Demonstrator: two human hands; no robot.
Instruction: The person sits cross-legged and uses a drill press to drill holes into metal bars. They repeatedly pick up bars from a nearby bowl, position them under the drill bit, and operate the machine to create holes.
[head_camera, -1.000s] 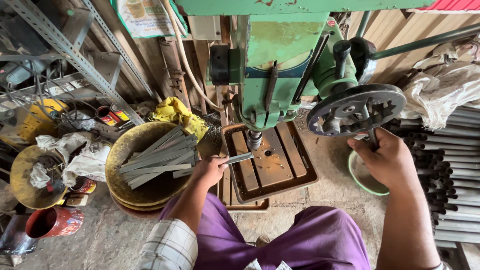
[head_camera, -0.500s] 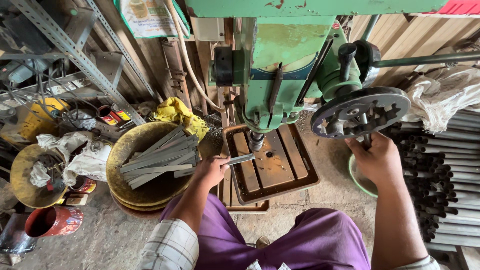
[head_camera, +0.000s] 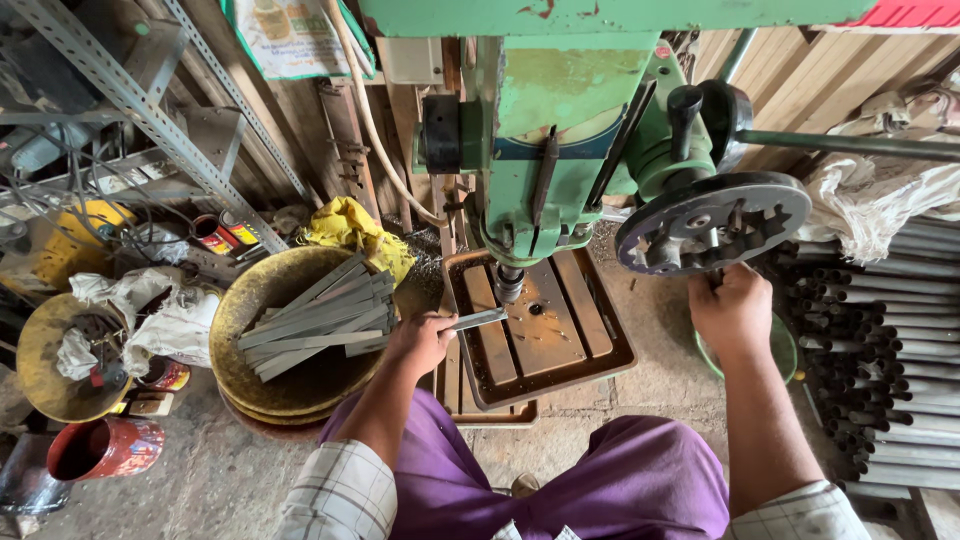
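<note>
left hand (head_camera: 420, 342) with fingers closed round one end of a flat metal strip (head_camera: 478, 320), whose long axis runs out rightward to end under the drill bit (head_camera: 508, 285) on the rusty drill table (head_camera: 600, 345). right hand (head_camera: 732, 312) grips the feed wheel (head_camera: 712, 222) from below (fingers curled shut). more strips (head_camera: 315, 320) lie in the brass pan (head_camera: 250, 385), just left of the left hand.
</note>
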